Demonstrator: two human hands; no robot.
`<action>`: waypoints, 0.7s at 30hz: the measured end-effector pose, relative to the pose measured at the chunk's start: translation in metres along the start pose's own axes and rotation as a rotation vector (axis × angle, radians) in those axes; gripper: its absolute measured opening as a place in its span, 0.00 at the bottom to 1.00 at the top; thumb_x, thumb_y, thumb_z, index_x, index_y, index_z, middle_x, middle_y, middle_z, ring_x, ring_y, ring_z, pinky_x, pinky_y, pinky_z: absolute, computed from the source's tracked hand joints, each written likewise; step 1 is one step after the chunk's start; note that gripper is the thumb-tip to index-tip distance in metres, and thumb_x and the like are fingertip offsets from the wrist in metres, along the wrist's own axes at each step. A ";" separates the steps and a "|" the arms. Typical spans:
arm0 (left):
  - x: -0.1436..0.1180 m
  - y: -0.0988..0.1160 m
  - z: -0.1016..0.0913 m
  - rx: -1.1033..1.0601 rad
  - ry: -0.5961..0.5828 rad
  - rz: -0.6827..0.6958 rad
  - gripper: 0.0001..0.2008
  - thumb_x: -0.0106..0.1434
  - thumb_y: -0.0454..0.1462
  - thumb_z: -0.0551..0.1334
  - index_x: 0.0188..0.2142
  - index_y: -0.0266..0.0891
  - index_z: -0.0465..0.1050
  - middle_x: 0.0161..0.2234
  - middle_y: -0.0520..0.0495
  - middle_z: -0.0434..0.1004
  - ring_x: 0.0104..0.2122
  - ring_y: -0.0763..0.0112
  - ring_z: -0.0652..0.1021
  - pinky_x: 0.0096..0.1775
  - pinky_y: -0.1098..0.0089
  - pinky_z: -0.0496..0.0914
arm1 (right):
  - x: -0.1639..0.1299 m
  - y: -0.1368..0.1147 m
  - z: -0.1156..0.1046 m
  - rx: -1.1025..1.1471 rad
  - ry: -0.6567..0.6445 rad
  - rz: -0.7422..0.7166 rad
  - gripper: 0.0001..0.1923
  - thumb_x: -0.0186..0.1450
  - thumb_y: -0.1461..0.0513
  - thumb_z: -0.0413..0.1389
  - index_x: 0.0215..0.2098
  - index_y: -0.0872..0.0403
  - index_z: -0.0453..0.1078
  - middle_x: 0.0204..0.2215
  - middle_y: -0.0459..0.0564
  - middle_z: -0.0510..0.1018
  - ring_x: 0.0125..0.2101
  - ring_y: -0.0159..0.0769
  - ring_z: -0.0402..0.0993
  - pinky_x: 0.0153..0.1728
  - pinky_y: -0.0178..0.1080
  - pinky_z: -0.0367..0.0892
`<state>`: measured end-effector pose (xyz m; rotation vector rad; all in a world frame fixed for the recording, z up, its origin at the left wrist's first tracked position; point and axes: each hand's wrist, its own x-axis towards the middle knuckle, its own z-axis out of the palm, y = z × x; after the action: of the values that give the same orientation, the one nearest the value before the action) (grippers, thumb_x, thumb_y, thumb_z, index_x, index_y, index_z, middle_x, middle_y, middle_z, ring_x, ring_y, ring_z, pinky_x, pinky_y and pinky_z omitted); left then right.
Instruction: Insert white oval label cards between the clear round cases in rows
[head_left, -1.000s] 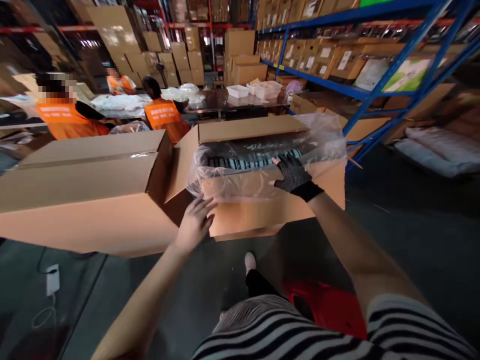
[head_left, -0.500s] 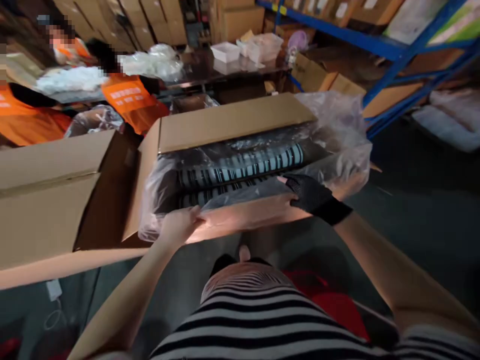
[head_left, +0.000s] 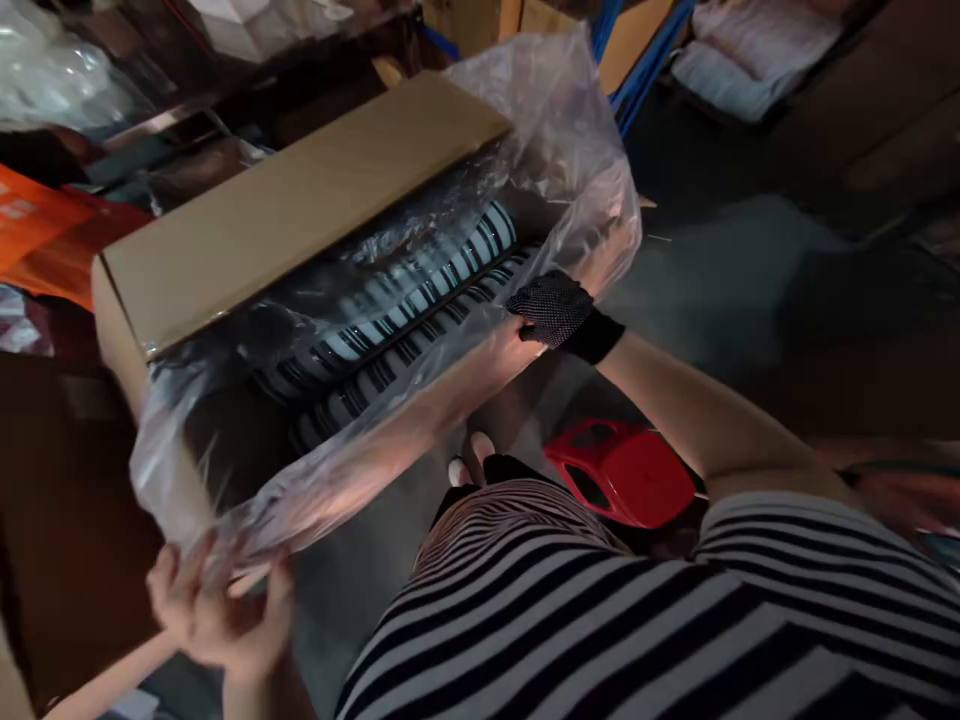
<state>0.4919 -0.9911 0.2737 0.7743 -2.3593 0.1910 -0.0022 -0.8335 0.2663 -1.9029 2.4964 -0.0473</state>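
A cardboard box [head_left: 300, 200] stands tilted across the view, lined with a clear plastic bag [head_left: 555, 110] folded over its rim. Inside lie two long rows of round, nested-looking items [head_left: 420, 310], banded black and pale blue; their exact kind does not show. My right hand [head_left: 555, 310], in a black dotted glove, has its fingers curled over the near edge, gripping the plastic bag. At the near left corner is my left hand [head_left: 221, 605], bare, fingers spread and touching the bag and the box corner.
At lower left is another open cardboard box [head_left: 60, 480]. A red plastic stool-like thing [head_left: 622, 475] lies on the floor below my right arm. A person in an orange vest [head_left: 52, 230] is at the left edge. Blue racking [head_left: 652, 60] and pale sacks [head_left: 750, 60] stand behind.
My view has turned, and the box now appears lower left and more slanted. My left hand has moved left along the near edge to the corner, fingers spreading. My right hand stays on the edge.
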 end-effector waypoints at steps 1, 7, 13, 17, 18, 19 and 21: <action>0.011 0.008 0.002 0.060 -0.029 0.047 0.34 0.60 0.41 0.65 0.64 0.51 0.58 0.61 0.40 0.65 0.65 0.41 0.60 0.62 0.38 0.57 | 0.001 0.000 -0.003 -0.026 -0.027 0.009 0.17 0.60 0.59 0.61 0.46 0.55 0.76 0.44 0.56 0.80 0.45 0.49 0.72 0.46 0.46 0.60; 0.078 0.026 0.020 0.185 -0.957 0.093 0.16 0.70 0.47 0.52 0.42 0.41 0.73 0.37 0.44 0.80 0.38 0.56 0.80 0.37 0.63 0.69 | -0.020 -0.003 -0.012 -0.050 -0.101 0.029 0.15 0.62 0.61 0.61 0.45 0.61 0.77 0.44 0.61 0.80 0.44 0.46 0.73 0.45 0.44 0.57; 0.055 0.036 0.009 0.113 -1.095 0.129 0.17 0.72 0.45 0.49 0.35 0.42 0.71 0.34 0.46 0.79 0.35 0.60 0.80 0.30 0.67 0.62 | -0.068 -0.004 0.007 0.056 -0.024 0.032 0.16 0.60 0.64 0.61 0.46 0.60 0.78 0.43 0.63 0.81 0.46 0.47 0.74 0.52 0.46 0.61; 0.060 0.034 0.009 0.038 -1.100 0.071 0.20 0.71 0.51 0.50 0.44 0.42 0.74 0.41 0.44 0.81 0.38 0.57 0.81 0.34 0.65 0.67 | -0.065 0.007 0.009 0.175 0.117 0.024 0.15 0.63 0.61 0.56 0.44 0.59 0.78 0.43 0.63 0.80 0.49 0.48 0.73 0.57 0.48 0.61; 0.068 0.030 0.009 0.023 -1.087 0.057 0.23 0.70 0.52 0.51 0.50 0.42 0.73 0.45 0.42 0.81 0.40 0.56 0.81 0.36 0.64 0.68 | -0.060 0.010 0.005 0.214 0.148 0.023 0.16 0.64 0.61 0.53 0.44 0.59 0.78 0.44 0.63 0.80 0.50 0.47 0.73 0.57 0.48 0.62; 0.077 0.026 0.009 0.012 -1.069 0.052 0.27 0.69 0.54 0.51 0.55 0.41 0.71 0.48 0.41 0.80 0.43 0.54 0.81 0.39 0.63 0.70 | -0.056 0.012 -0.002 0.251 0.181 0.034 0.17 0.65 0.61 0.50 0.44 0.58 0.77 0.45 0.62 0.80 0.50 0.47 0.73 0.57 0.48 0.63; 0.102 0.017 0.009 -0.008 -1.037 0.054 0.32 0.68 0.57 0.49 0.60 0.39 0.67 0.52 0.39 0.78 0.47 0.51 0.80 0.44 0.60 0.71 | -0.052 0.015 -0.018 0.305 0.218 0.082 0.18 0.65 0.60 0.47 0.43 0.55 0.78 0.46 0.60 0.80 0.51 0.47 0.73 0.56 0.49 0.66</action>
<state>0.4141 -1.0288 0.3307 0.9434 -3.3372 -0.2747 -0.0035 -0.7793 0.2830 -1.7539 2.5106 -0.6284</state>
